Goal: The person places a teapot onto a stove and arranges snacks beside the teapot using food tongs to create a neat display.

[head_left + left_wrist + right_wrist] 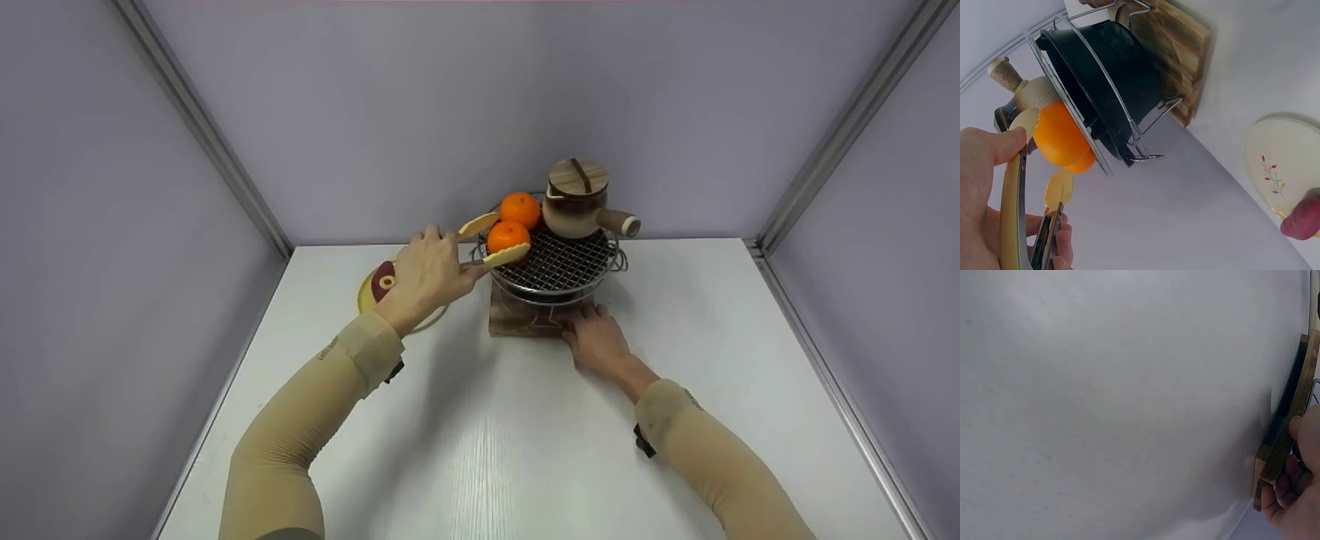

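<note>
My left hand [431,270] grips a pair of tongs [1013,197] with yellow scalloped tips. The tips stand apart on either side of the front mandarin [508,237], which rests on a round wire rack [559,262]; whether they touch it I cannot tell. A second mandarin [520,209] sits just behind. My right hand [600,341] holds the front right corner of the wooden base [517,319] under the rack, thumb and fingers at its edge [1280,455] in the right wrist view. A black bowl-shaped burner [1123,67] stands between base and rack.
On the rack's back right stands a brown and cream teapot [574,214] with a wooden lid, its side handle pointing right. Left of the stove lies a pale plate [1275,152] bearing a dark red piece [383,281] and a small ring, partly behind my left hand. Walls enclose the white table.
</note>
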